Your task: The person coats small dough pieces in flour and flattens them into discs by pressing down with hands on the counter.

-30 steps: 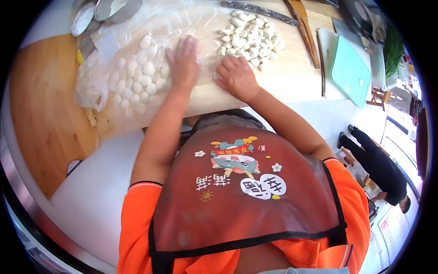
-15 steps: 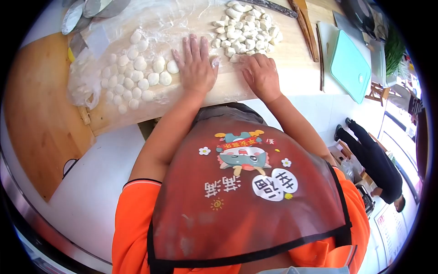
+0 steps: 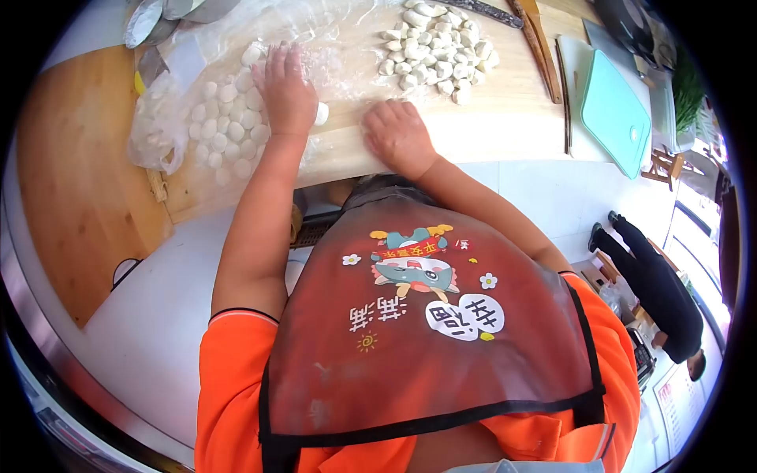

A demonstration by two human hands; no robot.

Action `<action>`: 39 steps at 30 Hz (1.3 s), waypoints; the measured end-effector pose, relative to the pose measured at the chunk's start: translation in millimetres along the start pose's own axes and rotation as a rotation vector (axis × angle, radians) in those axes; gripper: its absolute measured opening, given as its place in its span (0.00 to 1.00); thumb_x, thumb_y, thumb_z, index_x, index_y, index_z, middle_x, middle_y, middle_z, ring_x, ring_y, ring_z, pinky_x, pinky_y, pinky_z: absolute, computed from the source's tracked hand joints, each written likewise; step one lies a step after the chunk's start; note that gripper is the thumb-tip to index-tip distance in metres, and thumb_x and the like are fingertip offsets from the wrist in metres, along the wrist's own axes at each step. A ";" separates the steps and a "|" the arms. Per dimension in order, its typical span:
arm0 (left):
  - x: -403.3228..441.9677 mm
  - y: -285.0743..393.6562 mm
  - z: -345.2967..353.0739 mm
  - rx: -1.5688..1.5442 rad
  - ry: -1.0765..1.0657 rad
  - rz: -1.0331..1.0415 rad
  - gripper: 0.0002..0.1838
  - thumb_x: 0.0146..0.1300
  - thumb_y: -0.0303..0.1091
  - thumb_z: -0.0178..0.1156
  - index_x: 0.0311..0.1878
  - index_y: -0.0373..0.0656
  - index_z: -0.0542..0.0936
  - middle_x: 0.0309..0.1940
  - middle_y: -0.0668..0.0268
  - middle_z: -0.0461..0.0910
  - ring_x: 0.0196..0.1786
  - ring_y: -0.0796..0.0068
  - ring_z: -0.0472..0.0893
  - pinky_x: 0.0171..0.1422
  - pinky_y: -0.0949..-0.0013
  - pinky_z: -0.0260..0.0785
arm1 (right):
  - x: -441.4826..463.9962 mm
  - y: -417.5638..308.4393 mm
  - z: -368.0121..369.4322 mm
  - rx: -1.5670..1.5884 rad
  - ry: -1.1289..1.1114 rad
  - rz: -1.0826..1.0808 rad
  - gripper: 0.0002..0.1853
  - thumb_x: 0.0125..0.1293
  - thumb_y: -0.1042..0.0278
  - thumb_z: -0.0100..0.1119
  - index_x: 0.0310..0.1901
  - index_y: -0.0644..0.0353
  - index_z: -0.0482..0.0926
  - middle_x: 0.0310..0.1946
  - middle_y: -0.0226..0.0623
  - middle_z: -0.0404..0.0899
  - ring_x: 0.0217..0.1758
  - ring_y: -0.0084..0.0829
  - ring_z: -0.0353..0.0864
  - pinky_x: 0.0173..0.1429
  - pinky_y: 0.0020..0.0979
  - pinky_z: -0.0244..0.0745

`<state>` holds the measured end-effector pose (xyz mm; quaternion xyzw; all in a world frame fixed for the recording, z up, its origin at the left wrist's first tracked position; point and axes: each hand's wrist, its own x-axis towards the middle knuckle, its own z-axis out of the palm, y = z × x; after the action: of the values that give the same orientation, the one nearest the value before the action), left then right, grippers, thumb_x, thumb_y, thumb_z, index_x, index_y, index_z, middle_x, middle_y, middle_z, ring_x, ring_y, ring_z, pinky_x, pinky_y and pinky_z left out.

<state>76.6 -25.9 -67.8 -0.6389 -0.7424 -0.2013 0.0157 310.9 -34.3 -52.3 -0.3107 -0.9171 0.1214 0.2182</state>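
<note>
Worktop: pale wood (image 3: 520,126), floury left of the pile (image 3: 438,51) of dough lumps; dark rod (image 3: 485,11) just above the pile, brown wooden strip (image 3: 540,51) right of it, green board (image 3: 615,114) farther right.
Room: white tiles (image 3: 532,193) below and right of the pile; a person in black (image 3: 662,292) well beyond them, lower right.
Left hand (image 3: 288,94): left of the pile, palm down over flattened discs (image 3: 229,118), fingers straight and slightly parted.
Right hand (image 3: 398,138): just below the pile, near the worktop's edge, fingers loosely curled; whether they grip anything, cannot tell.
Hidden: some discs under the left hand; bag (image 3: 158,130) contents, far left of the pile, unclear.
Cut off: metal bowls (image 3: 150,24), upper left of the pile; dark pan (image 3: 623,24), far right of it.
Textures: discs round, matte, white; lumps chunky, uneven; bag thin, crinkled; apron (image 3: 426,355), below the pile, smooth, red-brown, black-edged.
</note>
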 end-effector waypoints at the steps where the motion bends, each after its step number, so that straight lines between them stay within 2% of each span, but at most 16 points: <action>1: -1.5 3.1 -1.4 -0.117 0.033 -0.013 0.32 0.66 0.29 0.59 0.75 0.44 0.71 0.76 0.52 0.71 0.82 0.50 0.63 0.88 0.36 0.39 | -1.0 -3.8 6.9 -0.002 0.000 -0.029 0.08 0.61 0.65 0.64 0.39 0.54 0.79 0.39 0.37 0.76 0.46 0.40 0.78 0.53 0.42 0.72; 5: -18.2 53.5 16.3 -0.501 -0.036 -0.112 0.34 0.70 0.34 0.57 0.79 0.41 0.66 0.78 0.48 0.66 0.84 0.47 0.59 0.89 0.42 0.39 | -0.6 -6.4 -8.5 0.076 -0.044 0.026 0.08 0.63 0.65 0.64 0.42 0.55 0.80 0.39 0.36 0.77 0.48 0.41 0.79 0.56 0.42 0.74; 8: -38.4 93.6 36.6 -0.328 -0.083 -0.205 0.37 0.73 0.41 0.57 0.81 0.38 0.61 0.82 0.49 0.59 0.86 0.48 0.53 0.88 0.39 0.36 | -21.5 16.9 -25.8 0.158 0.047 0.047 0.10 0.63 0.66 0.66 0.45 0.55 0.81 0.42 0.37 0.79 0.50 0.42 0.80 0.57 0.44 0.75; 11: -40.9 106.7 27.8 0.016 -0.185 -0.078 0.40 0.73 0.47 0.57 0.81 0.34 0.60 0.85 0.49 0.53 0.88 0.49 0.48 0.88 0.34 0.32 | -30.5 37.0 -58.8 0.195 0.012 0.334 0.14 0.61 0.72 0.67 0.49 0.53 0.82 0.45 0.40 0.79 0.48 0.48 0.81 0.53 0.46 0.78; 12: -36.5 110.3 22.7 0.023 -0.206 -0.075 0.39 0.74 0.48 0.56 0.83 0.40 0.60 0.85 0.51 0.54 0.88 0.50 0.49 0.86 0.30 0.33 | -30.5 42.8 -64.8 0.200 0.003 0.347 0.15 0.61 0.74 0.66 0.51 0.53 0.81 0.46 0.40 0.79 0.47 0.49 0.81 0.52 0.46 0.79; 15: -24.5 109.8 26.1 0.084 -0.232 -0.042 0.39 0.74 0.49 0.57 0.83 0.44 0.60 0.85 0.51 0.55 0.88 0.51 0.49 0.85 0.28 0.33 | -26.0 49.3 -64.9 0.245 -0.029 0.339 0.16 0.61 0.74 0.66 0.51 0.54 0.80 0.46 0.40 0.79 0.47 0.49 0.81 0.52 0.46 0.79; 18: -19.5 107.1 32.7 0.062 -0.192 -0.019 0.39 0.73 0.49 0.57 0.83 0.46 0.62 0.85 0.55 0.55 0.88 0.52 0.50 0.85 0.26 0.33 | -12.1 49.1 -58.0 0.298 0.031 0.160 0.15 0.61 0.73 0.66 0.50 0.55 0.80 0.46 0.40 0.79 0.48 0.48 0.82 0.52 0.46 0.80; 21: -14.3 94.8 38.2 0.076 -0.185 0.047 0.36 0.72 0.46 0.56 0.81 0.44 0.66 0.84 0.53 0.58 0.87 0.50 0.52 0.86 0.29 0.34 | -18.5 51.5 -24.9 0.134 -0.024 0.129 0.13 0.61 0.71 0.66 0.49 0.54 0.80 0.47 0.41 0.79 0.47 0.46 0.82 0.51 0.45 0.80; 24: 7.4 35.2 38.0 0.177 -0.202 0.086 0.32 0.71 0.38 0.56 0.78 0.43 0.69 0.81 0.53 0.64 0.85 0.53 0.58 0.87 0.33 0.38 | -8.8 30.4 -5.8 0.082 -0.027 0.064 0.10 0.63 0.65 0.64 0.46 0.55 0.79 0.42 0.40 0.78 0.46 0.42 0.82 0.52 0.42 0.77; 25: 12.3 23.5 25.7 0.200 -0.159 0.062 0.30 0.70 0.33 0.56 0.75 0.40 0.71 0.77 0.51 0.68 0.82 0.54 0.64 0.87 0.36 0.40 | -6.2 19.3 -1.5 0.100 -0.024 0.053 0.10 0.64 0.65 0.63 0.45 0.55 0.79 0.42 0.40 0.78 0.47 0.42 0.82 0.53 0.42 0.77; 29: -3.4 55.5 23.1 -0.185 -0.098 -0.067 0.35 0.73 0.38 0.58 0.80 0.38 0.63 0.80 0.49 0.64 0.83 0.50 0.61 0.88 0.37 0.38 | -4.1 -3.0 -16.2 0.173 -0.134 0.180 0.09 0.66 0.64 0.62 0.46 0.55 0.79 0.43 0.41 0.78 0.49 0.43 0.82 0.54 0.44 0.77; 30: -12.4 76.1 29.2 -0.271 -0.080 -0.083 0.37 0.74 0.40 0.59 0.82 0.38 0.61 0.81 0.48 0.62 0.84 0.50 0.59 0.88 0.37 0.38 | -11.4 6.9 -15.6 0.174 -0.049 0.194 0.09 0.66 0.63 0.63 0.45 0.53 0.79 0.42 0.40 0.79 0.47 0.43 0.82 0.53 0.45 0.78; 31: -15.5 97.8 23.1 -0.186 -0.230 -0.160 0.40 0.76 0.47 0.56 0.84 0.39 0.55 0.84 0.48 0.55 0.87 0.51 0.51 0.89 0.38 0.34 | -12.1 17.1 -21.8 0.123 0.013 0.211 0.09 0.65 0.64 0.64 0.45 0.53 0.79 0.40 0.38 0.79 0.44 0.43 0.82 0.49 0.44 0.79; 33: -35.4 106.0 41.8 -0.002 -0.202 -0.058 0.42 0.77 0.53 0.53 0.84 0.40 0.56 0.86 0.50 0.51 0.89 0.53 0.45 0.88 0.35 0.30 | -7.2 38.3 -38.0 0.000 0.063 0.234 0.10 0.65 0.65 0.64 0.46 0.53 0.80 0.37 0.37 0.79 0.41 0.43 0.82 0.44 0.44 0.79; 35: -30.8 112.4 37.3 0.034 -0.220 -0.046 0.42 0.76 0.56 0.52 0.84 0.41 0.56 0.86 0.51 0.51 0.89 0.53 0.44 0.87 0.32 0.27 | -1.6 52.4 -41.0 -0.078 0.052 0.282 0.12 0.63 0.65 0.65 0.48 0.52 0.81 0.37 0.37 0.78 0.39 0.42 0.83 0.42 0.43 0.79; 39: -18.3 113.2 24.9 0.092 -0.293 -0.034 0.43 0.75 0.57 0.52 0.84 0.42 0.57 0.86 0.52 0.51 0.89 0.53 0.44 0.86 0.28 0.25 | 12.1 61.3 -36.5 -0.062 0.055 0.186 0.15 0.59 0.63 0.70 0.47 0.53 0.81 0.40 0.35 0.78 0.41 0.42 0.82 0.46 0.44 0.78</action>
<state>193.8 -23.5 -64.2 -0.6474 -0.7557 -0.0719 -0.0672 351.4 24.0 -38.4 -0.4044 -0.8812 0.1043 0.2215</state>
